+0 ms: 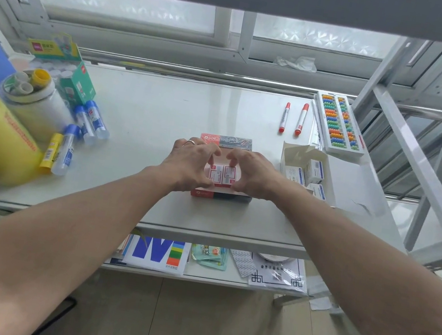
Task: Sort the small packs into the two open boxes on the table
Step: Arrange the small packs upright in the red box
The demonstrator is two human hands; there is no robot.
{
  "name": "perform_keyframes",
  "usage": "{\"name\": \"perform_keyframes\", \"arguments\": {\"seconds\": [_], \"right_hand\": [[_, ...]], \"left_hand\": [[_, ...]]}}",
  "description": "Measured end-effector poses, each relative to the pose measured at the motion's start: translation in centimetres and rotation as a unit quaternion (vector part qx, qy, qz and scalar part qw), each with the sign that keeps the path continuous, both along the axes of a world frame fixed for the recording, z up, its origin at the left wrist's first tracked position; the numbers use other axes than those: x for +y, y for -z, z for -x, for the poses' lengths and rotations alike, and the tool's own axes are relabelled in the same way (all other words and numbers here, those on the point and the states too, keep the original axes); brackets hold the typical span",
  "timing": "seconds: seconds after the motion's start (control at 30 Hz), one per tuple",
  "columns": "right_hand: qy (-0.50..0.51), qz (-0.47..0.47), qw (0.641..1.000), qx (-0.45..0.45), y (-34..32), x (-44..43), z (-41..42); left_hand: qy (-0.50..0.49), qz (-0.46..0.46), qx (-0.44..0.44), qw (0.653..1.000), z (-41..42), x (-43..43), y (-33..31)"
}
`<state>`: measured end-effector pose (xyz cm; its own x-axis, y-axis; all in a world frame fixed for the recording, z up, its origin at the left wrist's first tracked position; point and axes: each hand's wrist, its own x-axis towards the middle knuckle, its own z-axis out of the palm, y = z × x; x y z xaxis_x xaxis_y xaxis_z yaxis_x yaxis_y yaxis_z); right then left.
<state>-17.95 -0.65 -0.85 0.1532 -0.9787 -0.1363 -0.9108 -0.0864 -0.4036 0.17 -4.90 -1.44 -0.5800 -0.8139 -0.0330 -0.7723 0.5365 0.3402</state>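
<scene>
Left hand: the left hand [191, 163] curls over the left side of the red box [224, 168], fingers bent and pressing on the red packs [221, 174] inside.
Right hand: the right hand [253, 174] does the same on the right side, fingertips on the packs.
Packs: 2 small red-and-white packs show between the hands, side by side in the red box in the middle of the table [149, 114].
Feel: they look like light, stiff card, smooth and a bit slippery; best pinched by the short edges.
Other box: the white box [306, 167] sits just to the right, open, with blue-and-white packs [314, 171] in it.
Shapes: all flat little blocks with sharp corners.
Table: smooth, pale and shiny.
</scene>
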Motion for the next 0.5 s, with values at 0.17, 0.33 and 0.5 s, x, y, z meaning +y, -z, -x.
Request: {"name": "perform_keyframes", "arguments": {"seconds": [0.17, 0.33, 0.5], "right_hand": [[0.0, 0.0, 1.0, 0.001, -0.04, 0.1, -0.05], [-0.001, -0.004, 1.0, 0.001, -0.19, 0.24, -0.02], [-0.001, -0.003, 1.0, 0.002, -0.16, 0.17, 0.02]], "left_hand": [[-0.004, -0.003, 0.004, 1.0, -0.04, 0.07, 0.0], [-0.008, -0.003, 0.002, 1.0, 0.05, 0.25, -0.18], [-0.011, -0.002, 0.001, 1.0, 0.11, 0.31, -0.28]]}}
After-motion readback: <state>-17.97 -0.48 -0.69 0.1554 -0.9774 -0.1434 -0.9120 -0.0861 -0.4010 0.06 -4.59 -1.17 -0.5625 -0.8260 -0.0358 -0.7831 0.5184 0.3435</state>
